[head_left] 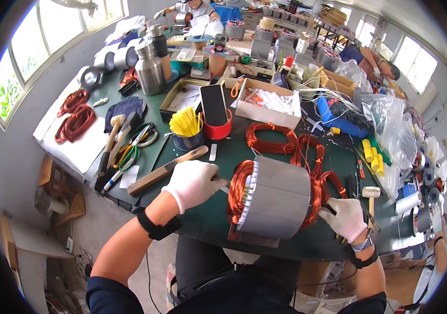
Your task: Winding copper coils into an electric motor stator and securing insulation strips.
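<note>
A grey cylindrical motor stator (280, 196) lies on its side at the front of the green table. Copper wire windings (240, 191) bulge from its left end, with white insulation edging beside them. My left hand (194, 183), in a white glove, is closed just left of those windings; a small pale piece shows at its fingertips, too small to name. At the stator's right end, my gloved right hand (344, 217) is closed beside the copper wire there, with something dark at its fingers. Bundled copper coils (271, 138) lie behind the stator, some running to its right end.
Left of me lie a wooden stick (167, 170), scissors (138, 141) and a hammer (111, 144). Farther back stand a phone (213, 104), a cup of yellow tubes (186, 131) and a white box (268, 112). A mallet (371, 192) lies at right. Other people work beyond.
</note>
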### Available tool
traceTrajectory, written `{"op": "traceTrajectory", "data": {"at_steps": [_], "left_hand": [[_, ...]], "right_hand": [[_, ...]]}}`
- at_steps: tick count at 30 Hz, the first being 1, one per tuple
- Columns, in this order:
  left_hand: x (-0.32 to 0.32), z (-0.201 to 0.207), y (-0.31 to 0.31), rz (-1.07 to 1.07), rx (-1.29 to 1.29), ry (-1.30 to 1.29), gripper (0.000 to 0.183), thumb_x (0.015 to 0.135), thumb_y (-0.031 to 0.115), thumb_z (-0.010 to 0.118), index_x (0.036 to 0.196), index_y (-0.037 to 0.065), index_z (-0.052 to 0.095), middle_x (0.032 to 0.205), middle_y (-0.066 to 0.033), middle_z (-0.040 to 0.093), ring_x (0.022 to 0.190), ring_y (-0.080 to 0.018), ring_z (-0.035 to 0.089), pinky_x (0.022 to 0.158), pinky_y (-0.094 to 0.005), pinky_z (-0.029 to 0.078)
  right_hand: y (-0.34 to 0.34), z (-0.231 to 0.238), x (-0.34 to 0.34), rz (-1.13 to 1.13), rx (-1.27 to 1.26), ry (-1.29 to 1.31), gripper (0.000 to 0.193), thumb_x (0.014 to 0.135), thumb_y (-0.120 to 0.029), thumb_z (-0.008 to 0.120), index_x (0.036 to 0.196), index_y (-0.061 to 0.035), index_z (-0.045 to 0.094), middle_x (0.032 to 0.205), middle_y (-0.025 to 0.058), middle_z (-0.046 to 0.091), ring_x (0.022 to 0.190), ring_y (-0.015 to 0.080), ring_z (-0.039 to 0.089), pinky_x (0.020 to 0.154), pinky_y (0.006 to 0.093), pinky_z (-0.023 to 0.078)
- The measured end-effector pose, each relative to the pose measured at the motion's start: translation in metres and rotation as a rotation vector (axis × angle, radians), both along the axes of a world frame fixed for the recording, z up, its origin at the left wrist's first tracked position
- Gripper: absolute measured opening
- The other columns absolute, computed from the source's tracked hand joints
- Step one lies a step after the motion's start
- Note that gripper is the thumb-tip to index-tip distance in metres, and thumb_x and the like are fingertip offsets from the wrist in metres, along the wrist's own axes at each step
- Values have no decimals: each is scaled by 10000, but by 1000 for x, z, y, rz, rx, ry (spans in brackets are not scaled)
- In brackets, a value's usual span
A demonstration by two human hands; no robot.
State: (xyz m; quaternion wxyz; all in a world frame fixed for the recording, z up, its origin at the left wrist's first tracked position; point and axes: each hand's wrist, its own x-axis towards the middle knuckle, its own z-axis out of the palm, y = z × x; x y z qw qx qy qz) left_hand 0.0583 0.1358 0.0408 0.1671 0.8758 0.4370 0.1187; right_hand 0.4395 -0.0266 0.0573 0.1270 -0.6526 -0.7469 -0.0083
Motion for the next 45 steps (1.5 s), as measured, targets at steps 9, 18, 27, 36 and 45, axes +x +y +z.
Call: {"op": "traceTrajectory", "data": {"at_steps": [9, 18, 27, 36, 45], "left_hand": [[17, -7, -4, -69, 101, 38, 244, 882, 277, 720, 885, 35, 752, 793, -216, 726, 815, -425, 722, 743, -481, 575], [13, -52, 7, -104, 173, -47, 306, 812, 307, 793, 893, 18, 736, 818, -223, 726, 807, -440, 714, 733, -473, 575], [13, -31, 0, -124, -80, -268, 206, 877, 150, 719, 969, -34, 732, 859, -294, 702, 842, -485, 673, 756, -467, 569], [-29, -40, 31, -110, 89, -95, 229, 857, 120, 725, 1078, 72, 757, 1059, -114, 743, 1009, -352, 715, 884, -446, 580], [-20, -58, 21, -172, 154, 210, 124, 918, 137, 639, 1001, 69, 702, 897, -124, 698, 851, -326, 723, 722, -448, 585]], "right_hand": [[-7, -8, 15, 6, 8, -13, 536, 905, -549, 744, 685, -68, 652, 623, 135, 644, 628, 348, 693, 590, 447, 539], [-14, 5, 28, -69, -172, -31, 589, 940, -617, 660, 727, -68, 700, 656, 148, 677, 677, 356, 715, 639, 453, 555], [-23, 19, 25, -126, -159, -50, 569, 892, -585, 728, 670, -64, 675, 607, 148, 644, 641, 365, 696, 625, 460, 550], [-40, 29, 38, -281, -272, 125, 308, 803, -322, 821, 745, -26, 755, 625, 173, 649, 546, 338, 654, 540, 409, 493], [-103, -24, 106, -671, -309, 755, 339, 922, -292, 721, 774, 13, 732, 514, 40, 570, 443, 89, 524, 443, 256, 380]]}}
